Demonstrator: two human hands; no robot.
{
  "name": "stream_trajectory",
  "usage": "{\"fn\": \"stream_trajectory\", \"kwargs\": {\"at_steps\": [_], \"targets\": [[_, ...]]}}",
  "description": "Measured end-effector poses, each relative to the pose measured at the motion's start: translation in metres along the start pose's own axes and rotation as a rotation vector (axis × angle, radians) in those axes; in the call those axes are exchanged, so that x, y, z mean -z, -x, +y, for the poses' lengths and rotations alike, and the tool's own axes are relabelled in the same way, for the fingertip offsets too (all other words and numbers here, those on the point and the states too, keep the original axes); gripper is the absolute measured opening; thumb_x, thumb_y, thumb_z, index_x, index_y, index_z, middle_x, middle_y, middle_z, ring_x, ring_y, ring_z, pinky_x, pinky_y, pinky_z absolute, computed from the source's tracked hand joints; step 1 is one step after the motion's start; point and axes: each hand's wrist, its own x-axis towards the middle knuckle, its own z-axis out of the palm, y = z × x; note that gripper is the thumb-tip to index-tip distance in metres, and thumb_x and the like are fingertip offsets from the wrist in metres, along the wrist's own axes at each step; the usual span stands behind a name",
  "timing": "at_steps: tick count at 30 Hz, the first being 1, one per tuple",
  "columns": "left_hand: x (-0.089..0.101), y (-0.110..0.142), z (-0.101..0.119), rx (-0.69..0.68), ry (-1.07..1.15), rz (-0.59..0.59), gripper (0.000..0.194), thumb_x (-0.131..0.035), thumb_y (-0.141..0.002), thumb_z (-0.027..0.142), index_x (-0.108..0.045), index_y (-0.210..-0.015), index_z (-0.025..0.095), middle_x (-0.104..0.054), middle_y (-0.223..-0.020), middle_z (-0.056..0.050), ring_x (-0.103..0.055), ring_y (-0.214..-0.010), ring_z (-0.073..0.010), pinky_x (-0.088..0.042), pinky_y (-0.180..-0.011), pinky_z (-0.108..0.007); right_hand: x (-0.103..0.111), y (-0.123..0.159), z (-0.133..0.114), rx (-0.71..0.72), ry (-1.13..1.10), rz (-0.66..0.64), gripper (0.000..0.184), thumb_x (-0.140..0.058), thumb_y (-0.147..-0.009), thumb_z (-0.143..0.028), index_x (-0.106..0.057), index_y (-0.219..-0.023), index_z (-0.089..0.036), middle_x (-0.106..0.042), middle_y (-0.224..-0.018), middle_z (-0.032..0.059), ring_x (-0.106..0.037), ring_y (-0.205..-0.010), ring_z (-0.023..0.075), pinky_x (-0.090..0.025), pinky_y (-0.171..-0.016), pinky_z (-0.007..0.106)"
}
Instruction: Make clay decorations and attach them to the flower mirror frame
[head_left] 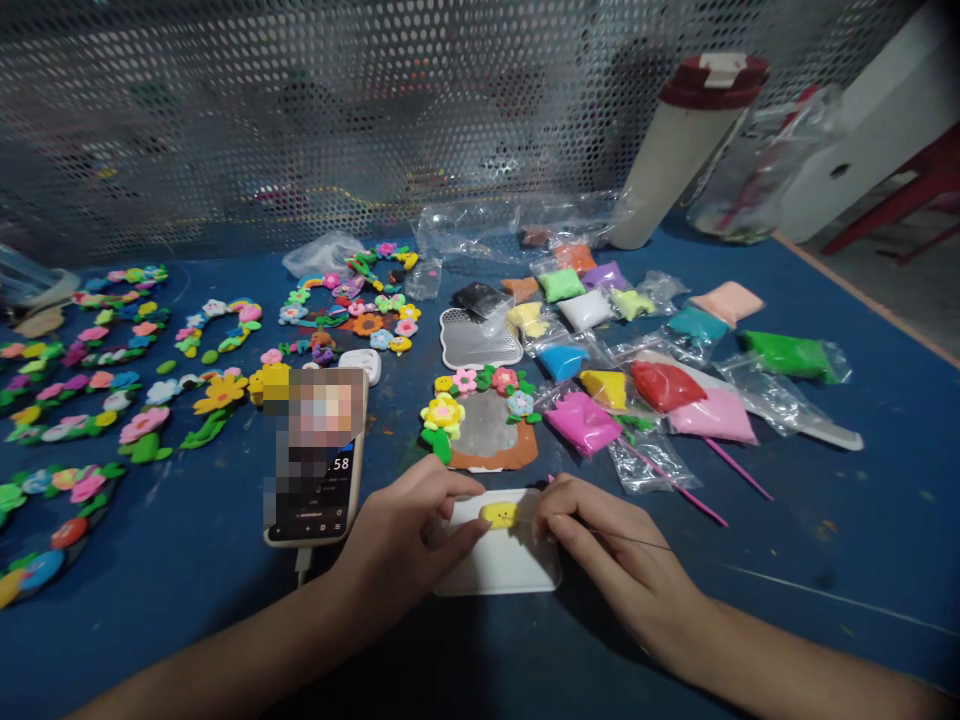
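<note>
A small yellow clay piece (501, 515) with a tiny dotted face lies on a white board (499, 570). My left hand (412, 520) rests at the board's left side, thumb and forefinger apart, the thumb tip at the clay's left end. Pinched in my right hand (600, 540) is a thin stick-like tool (637, 541), its shaft pointing right; its working tip is hidden behind my fingers. Just beyond the board lies a small mirror (484, 425) with a brown clay edge, decorated with clay flowers and leaves.
Several bagged clay packets (585, 420) and pink sticks (739, 470) lie to the right. A phone (319, 530) with a cable is at left, near finished flower-decorated pieces (217, 395). Behind stand a tumbler (675, 160) and a perforated metal panel (337, 120). An undecorated mirror (480, 345) lies mid-table.
</note>
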Motion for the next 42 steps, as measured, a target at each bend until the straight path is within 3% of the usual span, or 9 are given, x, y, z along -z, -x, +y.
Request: {"fn": "stream_trajectory", "kwargs": {"at_steps": [28,42], "targets": [[-0.0021,-0.0009,-0.0023,0.001,-0.029,-0.084,0.023,-0.060,-0.081,0.030,-0.066,-0.102,0.023,-0.055,-0.079,0.000,-0.049,-0.054,-0.0100,-0.040,-0.052,-0.022,-0.0005,0.0001,-0.0013,0.004,-0.003,0.007,0.022,-0.037,-0.096,-0.026,-0.052,-0.082,-0.021,-0.055,-0.076,-0.0005,-0.052,-0.070,0.0121,-0.041,-0.065,0.025],[-0.0038,0.0003,-0.0039,-0.041,-0.045,-0.052,0.020,-0.061,-0.080,0.023,-0.067,-0.099,0.021,-0.051,-0.075,0.002,-0.048,-0.052,-0.0082,-0.039,-0.051,-0.020,-0.0025,-0.0011,0.0014,-0.007,-0.033,-0.001,0.021,-0.037,-0.096,-0.027,-0.052,-0.083,-0.021,-0.052,-0.076,-0.0018,-0.049,-0.071,0.0102,-0.038,-0.065,0.023]]}}
